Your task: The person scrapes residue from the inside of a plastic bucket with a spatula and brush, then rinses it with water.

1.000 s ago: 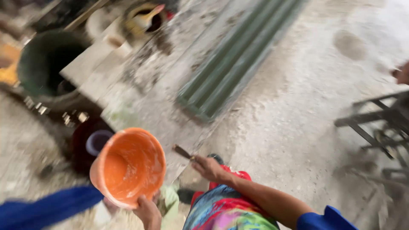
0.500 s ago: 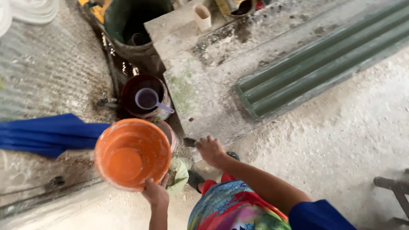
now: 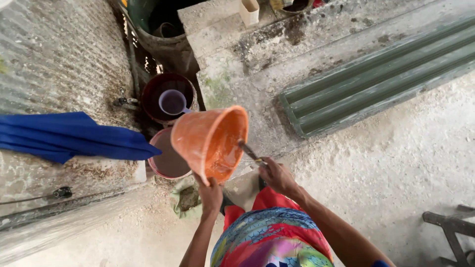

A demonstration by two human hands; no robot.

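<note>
My left hand (image 3: 210, 195) grips the rim of an orange plastic bucket (image 3: 203, 141), which is tilted with its mouth facing right. My right hand (image 3: 277, 175) holds a thin dark tool (image 3: 249, 151) whose tip reaches into the bucket's mouth, against the wet inner wall. Just under the bucket to the left stands a red basin (image 3: 163, 165) of dark water. Behind it is a dark red bucket (image 3: 158, 94) with a pale purple dipper (image 3: 173, 102) floating in it.
A blue cloth (image 3: 69, 136) hangs over a corrugated metal sheet (image 3: 54, 54) on the left. A green corrugated panel (image 3: 376, 79) lies on the concrete floor at right. A large dark drum (image 3: 161, 37) stands at the top. A metal frame (image 3: 452, 232) juts in at lower right.
The bucket has tipped from mouth-up to mouth facing right. My right hand has brought the tool into its opening. The view has shifted toward the basins.
</note>
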